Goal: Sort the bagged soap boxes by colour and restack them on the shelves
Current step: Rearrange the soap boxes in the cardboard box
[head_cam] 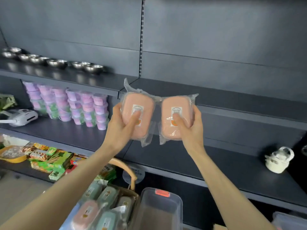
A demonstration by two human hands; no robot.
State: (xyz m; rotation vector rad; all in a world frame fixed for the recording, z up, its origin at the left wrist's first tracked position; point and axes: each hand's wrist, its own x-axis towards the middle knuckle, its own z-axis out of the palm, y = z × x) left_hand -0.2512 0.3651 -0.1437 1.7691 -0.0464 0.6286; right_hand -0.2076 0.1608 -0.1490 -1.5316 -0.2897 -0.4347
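Basket [134,200] low centre, bagged green boxes [108,195] inside. Clear bin [176,201] just right of it. Left hand [121,128] grips pink box [146,103]. Right hand [191,128] grips second pink box [167,113]. Thumbs on labels. Boxes side by side, raised before dark shelf [232,100]. Steel bowls [58,63] upper left.

I can't read either label [137,111], thumbs [133,120] half cover them; blurred white object [278,161] at right, possibly a teapot.
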